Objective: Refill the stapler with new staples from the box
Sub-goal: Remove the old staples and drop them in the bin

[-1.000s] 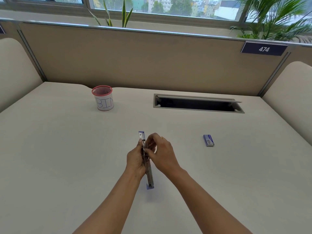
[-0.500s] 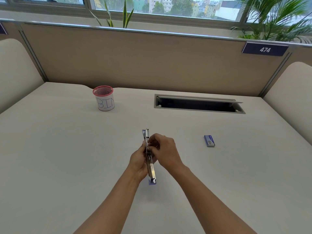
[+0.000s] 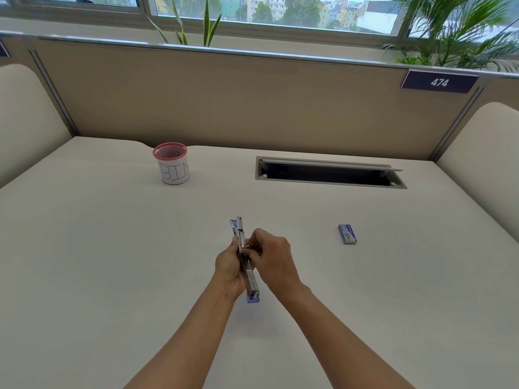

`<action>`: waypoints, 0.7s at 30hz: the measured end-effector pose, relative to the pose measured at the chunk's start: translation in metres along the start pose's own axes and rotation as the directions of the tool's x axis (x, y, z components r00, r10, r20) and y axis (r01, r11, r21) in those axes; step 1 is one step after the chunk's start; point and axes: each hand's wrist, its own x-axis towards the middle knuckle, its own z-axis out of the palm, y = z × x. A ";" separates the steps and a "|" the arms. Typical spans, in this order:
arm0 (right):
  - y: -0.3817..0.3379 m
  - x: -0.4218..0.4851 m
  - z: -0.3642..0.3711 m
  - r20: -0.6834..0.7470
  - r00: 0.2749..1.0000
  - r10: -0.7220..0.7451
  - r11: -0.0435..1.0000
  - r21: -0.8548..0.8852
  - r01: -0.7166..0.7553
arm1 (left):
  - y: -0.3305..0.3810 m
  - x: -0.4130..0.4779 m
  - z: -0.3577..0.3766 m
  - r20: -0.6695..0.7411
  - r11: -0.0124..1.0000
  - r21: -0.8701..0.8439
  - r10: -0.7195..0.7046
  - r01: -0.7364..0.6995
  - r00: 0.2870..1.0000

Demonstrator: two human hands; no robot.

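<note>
A pale office desk (image 3: 112, 276) fills the frame below a tan partition (image 3: 224, 102), with an open cable hatch (image 3: 328, 175) in the upper right centre and a red-rimmed mesh cup (image 3: 172, 164), hand-lettered "BIN", in the upper left. Just below the frame's centre, a person's two bare forearms meet over the work. The left hand (image 3: 229, 268) wraps around the stapler (image 3: 250, 279) from the left, fingers curled about its body. The right hand (image 3: 273, 259) closes in from the right and pinches the metal at mid-length with thumb and fingertips. Whether a strip of staples sits under those fingertips cannot be told from this view. The stapler is swung open into one long line. Its axis runs nearly straight up and down the frame, the far end poking out above the hands and the purple-tipped near end showing below them, close to the desk. The small blue staple box (image 3: 347, 234) lies flat on the desk to the right of centre, well apart from both hands, its long side also pointing roughly up the frame. It is on the right hand's side, so any reach for fresh staples looks to fall to that hand while the left keeps the channel steady and facing up.
</note>
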 end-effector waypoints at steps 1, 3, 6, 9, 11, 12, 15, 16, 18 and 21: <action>0.000 -0.001 0.001 -0.006 1.000 -0.005 1.000 0.000 0.005 | 0.000 0.000 0.000 -0.006 1.000 0.005 0.001 -0.001 1.000; 0.001 -0.002 0.003 -0.011 1.000 -0.017 1.000 -0.003 0.017 | 0.000 0.000 -0.001 -0.011 1.000 0.003 0.002 -0.002 1.000; 0.003 -0.005 0.006 -0.018 0.999 -0.043 0.999 -0.029 0.043 | -0.001 -0.002 0.000 -0.029 1.000 0.006 0.005 -0.004 1.000; 0.004 -0.007 0.008 -0.031 0.998 -0.054 0.997 -0.050 0.053 | -0.001 -0.005 0.002 -0.046 1.000 0.015 0.019 -0.019 0.999; 0.004 -0.007 0.007 -0.029 0.998 -0.058 0.997 -0.057 0.057 | -0.001 -0.008 0.004 -0.044 0.999 0.025 0.034 -0.033 0.998; 0.004 -0.007 0.007 -0.023 0.998 -0.059 0.997 -0.055 0.058 | -0.001 -0.008 0.004 -0.044 0.999 0.029 0.040 -0.039 0.998; 0.006 -0.007 0.005 0.015 0.998 -0.069 0.997 -0.029 0.069 | 0.000 -0.009 0.003 -0.027 0.999 0.009 0.033 -0.032 0.999; 0.006 -0.008 0.005 0.025 0.996 -0.082 0.997 -0.014 0.082 | 0.000 -0.009 0.002 -0.008 1.000 -0.005 0.027 -0.027 1.000; 0.007 -0.011 0.004 0.034 0.993 -0.114 0.993 0.020 0.113 | 0.002 -0.009 0.001 0.038 1.000 -0.024 0.019 -0.018 0.999; 0.005 -0.012 0.002 0.006 0.989 -0.148 0.988 0.039 0.148 | 0.003 -0.012 0.001 0.078 1.000 -0.018 0.005 -0.003 0.997</action>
